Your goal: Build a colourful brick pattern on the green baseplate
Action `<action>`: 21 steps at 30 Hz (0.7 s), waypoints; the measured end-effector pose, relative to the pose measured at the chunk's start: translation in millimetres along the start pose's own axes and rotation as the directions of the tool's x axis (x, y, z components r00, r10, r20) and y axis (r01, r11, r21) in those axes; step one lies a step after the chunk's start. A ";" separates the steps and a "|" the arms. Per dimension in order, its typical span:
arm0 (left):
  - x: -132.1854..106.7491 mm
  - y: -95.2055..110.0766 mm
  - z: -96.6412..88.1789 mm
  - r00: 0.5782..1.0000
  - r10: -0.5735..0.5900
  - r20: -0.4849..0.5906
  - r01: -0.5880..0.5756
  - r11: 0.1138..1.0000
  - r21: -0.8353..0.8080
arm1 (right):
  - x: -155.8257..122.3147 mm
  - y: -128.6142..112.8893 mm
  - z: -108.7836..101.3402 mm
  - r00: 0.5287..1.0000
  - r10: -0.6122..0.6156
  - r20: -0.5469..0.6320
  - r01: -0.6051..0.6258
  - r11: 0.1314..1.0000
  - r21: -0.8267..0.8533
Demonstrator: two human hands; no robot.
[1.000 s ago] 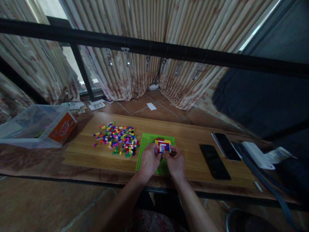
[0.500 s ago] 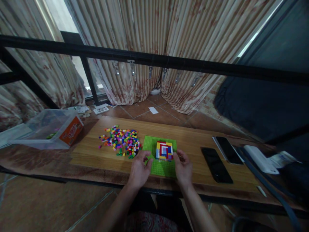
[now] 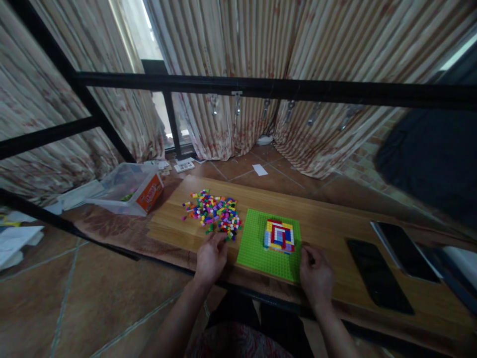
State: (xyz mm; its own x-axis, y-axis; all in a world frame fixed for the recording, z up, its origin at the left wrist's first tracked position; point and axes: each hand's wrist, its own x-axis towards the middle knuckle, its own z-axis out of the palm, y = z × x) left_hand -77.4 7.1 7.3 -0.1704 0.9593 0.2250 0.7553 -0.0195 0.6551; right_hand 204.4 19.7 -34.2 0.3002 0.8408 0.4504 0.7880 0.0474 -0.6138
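My left hand (image 3: pixel 211 256) rests at the near edge of a pile of small coloured building bricks (image 3: pixel 214 209). Its fingers are drawn together at the lowest bricks; whether a brick is between them is hidden. On a green baseplate (image 3: pixel 253 248) stands a low, square brick build (image 3: pixel 279 236) with yellow, white, red and blue rows in nested rectangles. My right hand (image 3: pixel 316 273) is at the baseplate's right edge, fingers curled in towards the thumb, apart from the build. What its fingertips hold, if anything, cannot be made out.
Everything sits on a wooden board (image 3: pixel 171 233). A clear plastic box (image 3: pixel 122 199) with an orange label stands at the left. Two dark phones lie at the right, the nearer phone (image 3: pixel 378 276) closer to my right hand. A black rail (image 3: pixel 261 87) crosses beyond, before curtains.
The view has swung left. My left hand has moved off the baseplate to the brick pile and its fingers have closed. My right hand has drawn away from the build and curled.
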 end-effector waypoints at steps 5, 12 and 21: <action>7.8 6.2 10.3 0.990 0.138 0.035 -0.141 0.981 0.135 | -0.3 -0.2 0.8 1.000 -0.015 0.002 0.015 0.999 -0.051; 14.6 5.0 12.0 0.970 0.224 0.090 -0.240 0.938 0.251 | -0.7 -0.8 2.7 1.000 0.006 0.000 -0.006 0.999 -0.041; 16.9 33.1 20.0 0.952 0.266 0.149 -0.295 0.927 0.230 | 0.0 -4.5 2.6 0.999 0.034 0.014 -0.034 0.999 -0.040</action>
State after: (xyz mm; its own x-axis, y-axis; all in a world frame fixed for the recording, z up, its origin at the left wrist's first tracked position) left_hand -42.6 28.3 18.4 0.1332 0.9505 0.2808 0.8963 -0.2364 0.3751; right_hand 199.5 20.8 -33.2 0.3195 0.8495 0.4198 0.7981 -0.0024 -0.6025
